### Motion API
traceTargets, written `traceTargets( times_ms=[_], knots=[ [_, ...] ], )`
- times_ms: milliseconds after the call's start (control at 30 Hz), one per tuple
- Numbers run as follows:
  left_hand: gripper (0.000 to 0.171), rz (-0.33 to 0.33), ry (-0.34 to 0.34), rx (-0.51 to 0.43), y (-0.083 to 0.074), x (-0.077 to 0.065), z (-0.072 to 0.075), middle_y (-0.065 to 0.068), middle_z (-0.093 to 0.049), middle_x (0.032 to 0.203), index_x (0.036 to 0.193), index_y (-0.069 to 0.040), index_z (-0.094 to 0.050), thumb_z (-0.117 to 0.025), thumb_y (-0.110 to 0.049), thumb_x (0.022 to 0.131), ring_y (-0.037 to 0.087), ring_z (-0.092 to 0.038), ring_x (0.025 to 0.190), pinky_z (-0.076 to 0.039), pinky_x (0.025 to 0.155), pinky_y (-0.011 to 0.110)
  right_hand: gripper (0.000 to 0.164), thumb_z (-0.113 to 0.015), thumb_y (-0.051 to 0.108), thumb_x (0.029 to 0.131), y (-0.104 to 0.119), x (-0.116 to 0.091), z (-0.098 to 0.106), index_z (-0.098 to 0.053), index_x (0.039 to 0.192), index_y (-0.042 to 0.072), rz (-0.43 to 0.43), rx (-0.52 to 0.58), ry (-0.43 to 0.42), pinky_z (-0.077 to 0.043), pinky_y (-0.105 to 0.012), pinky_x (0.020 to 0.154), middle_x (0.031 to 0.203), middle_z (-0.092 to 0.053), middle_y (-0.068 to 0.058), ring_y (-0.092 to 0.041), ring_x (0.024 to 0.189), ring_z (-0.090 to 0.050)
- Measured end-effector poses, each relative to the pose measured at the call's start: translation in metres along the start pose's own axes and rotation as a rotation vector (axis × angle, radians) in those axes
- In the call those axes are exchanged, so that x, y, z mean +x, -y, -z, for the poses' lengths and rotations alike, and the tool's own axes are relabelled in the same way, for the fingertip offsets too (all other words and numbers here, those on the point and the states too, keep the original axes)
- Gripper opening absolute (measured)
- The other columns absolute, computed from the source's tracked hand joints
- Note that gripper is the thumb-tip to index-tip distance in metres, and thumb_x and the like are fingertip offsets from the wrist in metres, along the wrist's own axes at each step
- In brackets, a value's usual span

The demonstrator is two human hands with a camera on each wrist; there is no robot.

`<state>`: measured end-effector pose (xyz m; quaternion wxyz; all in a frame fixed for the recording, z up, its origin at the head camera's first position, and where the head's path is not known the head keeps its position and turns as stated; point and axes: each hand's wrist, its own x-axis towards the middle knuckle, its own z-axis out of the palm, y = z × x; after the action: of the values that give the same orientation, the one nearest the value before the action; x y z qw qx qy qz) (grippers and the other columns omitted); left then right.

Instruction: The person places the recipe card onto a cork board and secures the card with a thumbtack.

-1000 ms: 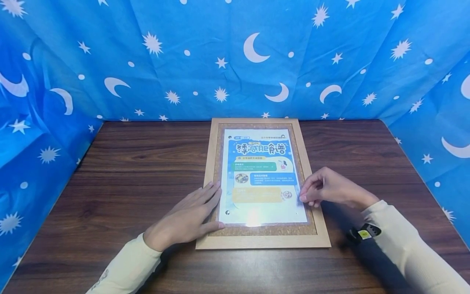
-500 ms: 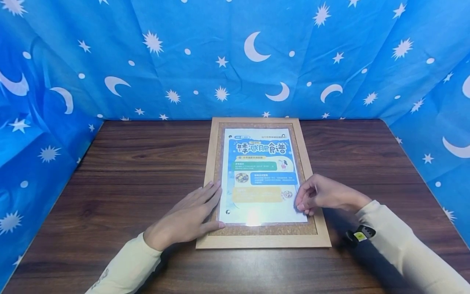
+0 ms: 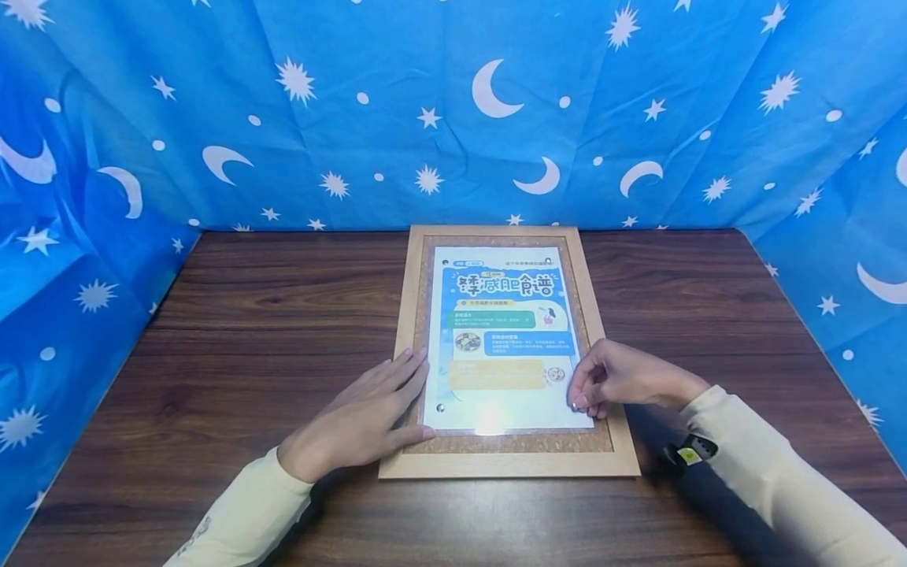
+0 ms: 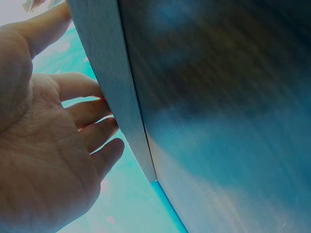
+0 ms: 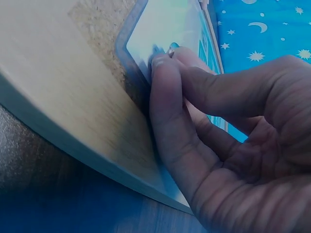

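Observation:
A laminated poster with Chinese lettering lies on a wood-framed cork board. Silvery thumbtacks sit at its upper left, upper right and lower left. Near the lower right corner, my right hand pinches a small shiny thumbtack between thumb and fingertips, against the sheet. The tack is mostly covered by the fingers. My left hand rests with extended fingers on the board's left edge, the thumb reaching the sheet's lower left. In the left wrist view its fingers touch the frame.
The board lies on a dark wooden table, its far edge close to a blue cloth with white moons and stars. Cloth also hangs at both sides. A dark band with a yellow label is on the right wrist.
My right hand has slid down along the poster's right side toward its lower right corner, still pinching the tack. The left hand, board and poster have stayed in place.

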<state>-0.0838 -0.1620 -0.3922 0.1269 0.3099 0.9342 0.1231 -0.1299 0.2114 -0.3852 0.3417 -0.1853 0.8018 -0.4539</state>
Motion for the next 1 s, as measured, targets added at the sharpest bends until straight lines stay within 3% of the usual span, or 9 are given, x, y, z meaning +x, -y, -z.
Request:
traceTargets(
  times_ms=[567,1000],
  knots=[
    [0.085,0.007,-0.005,0.004,0.0,0.0,-0.001,0.02,-0.021,0.165,0.155,0.005,-0.032,-0.059,-0.053,0.099,0.035,-0.016,0.153,-0.019,0.122,0.053,0.024,-0.065,-0.018,0.081,0.012,0.004,-0.003,-0.076,0.079,0.003,0.003,-0.126,0.029,-0.056,-0.03,0.054,0.069,-0.066,-0.006,-0.017,0.06,-0.059],
    [0.085,-0.004,-0.013,-0.005,0.0,0.0,-0.001,0.02,-0.021,0.165,0.154,0.006,-0.033,-0.059,-0.052,0.099,0.036,-0.016,0.153,-0.02,0.122,0.054,0.015,-0.071,-0.011,0.083,0.014,0.006,-0.002,-0.073,0.079,0.003,-0.035,-0.15,0.023,-0.058,-0.034,0.057,0.07,-0.068,-0.007,-0.017,0.061,-0.062]
  ],
)
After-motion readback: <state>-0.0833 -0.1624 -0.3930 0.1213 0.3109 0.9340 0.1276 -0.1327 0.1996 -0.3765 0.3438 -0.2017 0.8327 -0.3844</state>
